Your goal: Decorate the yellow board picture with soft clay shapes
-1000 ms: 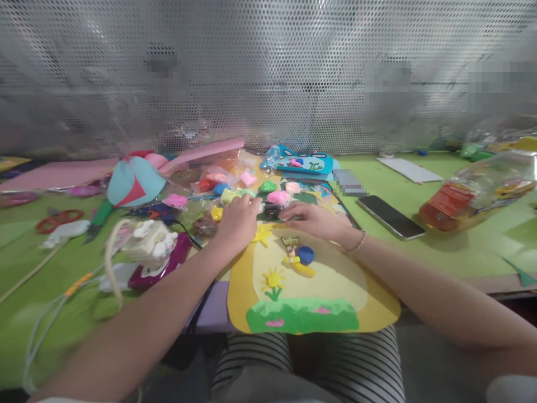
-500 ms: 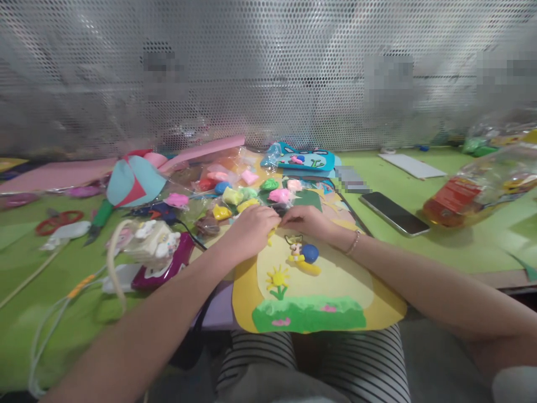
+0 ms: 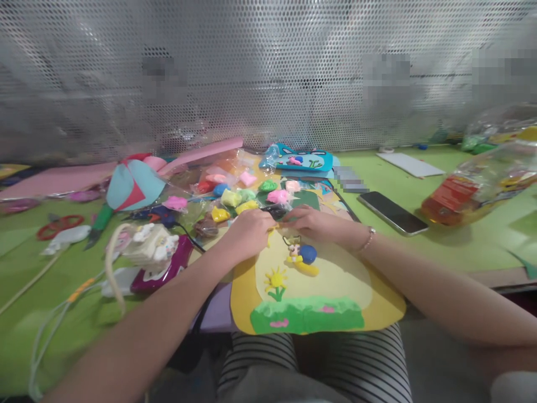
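My left hand (image 3: 250, 230) and my right hand (image 3: 311, 221) meet at the far edge of a yellow craft board (image 3: 312, 291), fingers curled together around something small and dark that I cannot make out. Right behind the fingertips lie several coloured clay lumps in clear bags (image 3: 235, 196). On the board below the hands sit a small clay figure with a blue ball (image 3: 302, 256), a yellow clay sun-flower (image 3: 275, 280) and a green clay grass strip (image 3: 306, 316). A bracelet circles my right wrist.
A phone (image 3: 392, 212) lies right of the board, a clear bag with an orange label (image 3: 474, 184) farther right. To the left are a white and purple toy (image 3: 153, 252), red scissors (image 3: 56, 225), a blue-and-red cap (image 3: 134, 184) and pink sheets. A perforated metal screen (image 3: 268, 73) backs the green table.
Both hands drew back from the clay bags toward me and came together at the board's far edge; the yellow clay star by the left hand is now covered.
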Demonstrator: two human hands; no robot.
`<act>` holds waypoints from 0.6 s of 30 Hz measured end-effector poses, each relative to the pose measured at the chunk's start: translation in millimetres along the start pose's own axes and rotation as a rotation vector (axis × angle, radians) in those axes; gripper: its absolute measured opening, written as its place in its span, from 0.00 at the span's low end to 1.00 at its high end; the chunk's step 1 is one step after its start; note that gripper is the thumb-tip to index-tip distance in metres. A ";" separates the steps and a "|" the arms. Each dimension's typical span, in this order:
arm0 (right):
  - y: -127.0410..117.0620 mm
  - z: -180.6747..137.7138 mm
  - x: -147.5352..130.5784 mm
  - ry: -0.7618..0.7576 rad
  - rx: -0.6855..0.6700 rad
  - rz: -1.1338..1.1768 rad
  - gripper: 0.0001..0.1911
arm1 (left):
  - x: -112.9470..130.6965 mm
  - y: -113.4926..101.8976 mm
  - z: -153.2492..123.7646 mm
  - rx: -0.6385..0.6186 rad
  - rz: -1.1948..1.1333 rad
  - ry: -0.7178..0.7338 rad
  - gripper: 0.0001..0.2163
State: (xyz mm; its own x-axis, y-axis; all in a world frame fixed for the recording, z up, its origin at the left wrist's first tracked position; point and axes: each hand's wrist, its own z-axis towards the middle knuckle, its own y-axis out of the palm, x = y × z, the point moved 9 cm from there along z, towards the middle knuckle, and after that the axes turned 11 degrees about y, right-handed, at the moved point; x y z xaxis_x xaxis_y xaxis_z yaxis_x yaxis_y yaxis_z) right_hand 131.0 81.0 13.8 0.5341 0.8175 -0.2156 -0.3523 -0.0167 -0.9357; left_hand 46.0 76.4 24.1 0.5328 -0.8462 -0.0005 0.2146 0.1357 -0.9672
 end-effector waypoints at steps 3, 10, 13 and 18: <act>-9.1 -3.9 -0.1 0.010 0.013 -0.033 0.23 | 5.4 -1.8 0.2 -0.012 0.008 0.009 0.17; 4.1 -6.8 -5.2 0.019 -0.067 -0.268 0.22 | 11.2 -0.2 2.4 -0.026 0.084 0.016 0.15; 8.4 -6.1 -3.8 0.061 -0.088 -0.293 0.20 | 13.1 3.2 4.1 -0.036 0.097 0.029 0.14; 14.1 -4.3 0.6 0.139 -0.124 -0.329 0.19 | 13.9 7.0 6.3 -0.037 0.082 0.020 0.15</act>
State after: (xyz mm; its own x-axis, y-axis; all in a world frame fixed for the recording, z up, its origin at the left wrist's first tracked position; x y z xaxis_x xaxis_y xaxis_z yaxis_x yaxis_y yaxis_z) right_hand 129.7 78.8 -0.7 0.7057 0.7047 0.0737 -0.0538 0.1569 -0.9861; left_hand 60.1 68.9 19.0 0.5307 -0.8433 -0.0847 0.1407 0.1863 -0.9724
